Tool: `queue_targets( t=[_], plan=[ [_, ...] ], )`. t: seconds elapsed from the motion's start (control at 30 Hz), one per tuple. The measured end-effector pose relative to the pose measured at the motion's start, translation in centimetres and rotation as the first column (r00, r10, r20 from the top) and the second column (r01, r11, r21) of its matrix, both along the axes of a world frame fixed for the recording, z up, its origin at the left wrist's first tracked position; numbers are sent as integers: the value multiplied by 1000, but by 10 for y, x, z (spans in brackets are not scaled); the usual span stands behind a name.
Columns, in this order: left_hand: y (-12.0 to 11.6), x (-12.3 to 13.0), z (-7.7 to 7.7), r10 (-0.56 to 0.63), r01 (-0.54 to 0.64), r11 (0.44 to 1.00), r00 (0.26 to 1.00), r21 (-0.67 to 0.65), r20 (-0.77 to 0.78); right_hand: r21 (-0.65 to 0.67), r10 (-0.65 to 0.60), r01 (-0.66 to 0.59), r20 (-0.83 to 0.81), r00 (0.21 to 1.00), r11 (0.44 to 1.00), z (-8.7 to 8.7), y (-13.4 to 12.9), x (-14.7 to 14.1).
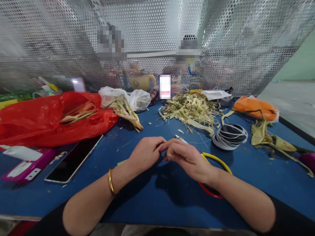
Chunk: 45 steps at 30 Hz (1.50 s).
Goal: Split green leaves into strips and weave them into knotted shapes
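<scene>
My left hand (147,152) and my right hand (183,155) meet above the blue table, fingertips touching, both with fingers curled in. Whatever lies between the fingertips is hidden or too small to make out. Scissors (216,160) with yellow and red handles lie partly under my right hand and wrist, their metal tip showing just beyond the knuckles. Beyond my hands is a heap of shredded dry husk (192,108). A bundle of pale husks (128,114) rests farther back on the left. To the right stands a dark spool wound with white cord (230,136).
On the left are a red plastic bag (49,114) holding husks, a black phone (75,159) and a magenta device (29,167). An orange bag (256,108) and loose husks (273,137) lie right. A perforated metal screen (147,36) rises behind the table.
</scene>
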<state>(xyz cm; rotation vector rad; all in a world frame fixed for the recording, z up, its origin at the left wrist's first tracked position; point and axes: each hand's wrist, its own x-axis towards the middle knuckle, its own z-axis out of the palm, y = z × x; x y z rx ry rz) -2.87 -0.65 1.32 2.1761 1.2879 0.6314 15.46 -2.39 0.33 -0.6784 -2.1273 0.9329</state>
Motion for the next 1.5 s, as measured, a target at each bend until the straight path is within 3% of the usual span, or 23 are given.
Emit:
queue_targets(
  t=[0.1,0.27,0.4,0.53,0.63,0.73,0.8,0.83,0.87,0.93,1.0,1.1,1.2,1.3,1.37,1.43,1.5],
  plan=[
    [-1,2,-1,17,-18,1000,1000,12,3,11,-62,62,78,995,998,-1,-1,-2],
    [-2,4,2,52,-52,998,998,31,20,375,-128,28,243,962,927,1,-9,-8],
    [-4,5,1,66,-66,998,998,3,11,549,-194,-48,375,906,834,-4,-15,-13],
    [-6,6,0,59,-58,998,996,19,-70,613,-194,-129,433,880,779,-10,-16,-15],
    [-7,5,-1,21,0,996,972,92,-233,592,-173,-129,427,888,796,-7,-16,-13],
    [-8,2,-2,-85,154,978,912,143,-401,401,-137,-15,347,928,916,3,-12,-6],
    [-9,1,-3,-202,300,942,866,151,-457,144,-135,102,240,961,984,11,-6,0],
    [-9,0,-3,-269,368,918,850,147,-453,-13,-141,145,166,976,989,13,-2,3],
    [-9,0,-2,-331,423,895,842,141,-425,-177,-148,160,77,986,971,14,2,5],
    [-8,1,1,-408,459,879,864,131,-293,-479,-193,116,-115,974,870,14,11,9],
    [-7,1,4,-367,376,921,925,100,-101,-670,-271,24,-267,925,742,10,16,9],
    [-5,2,7,-146,155,986,978,-55,151,-792,-362,-87,-370,856,604,2,18,5],
    [-3,2,7,13,43,977,965,-208,262,-823,-403,-131,-400,823,552,-3,14,-2],
    [-2,1,7,49,-14,987,974,-157,222,-785,-384,-91,-396,834,613,-6,8,-7],
    [-2,1,7,90,-83,995,986,-55,137,-700,-335,3,-338,880,715,-6,5,-10],
    [-3,1,5,138,-140,989,990,56,44,-491,-288,168,-179,941,855,-5,0,-11],
    [-6,1,2,143,-133,980,988,145,-56,-127,-227,229,26,973,965,-4,-7,-11]
  ],
)
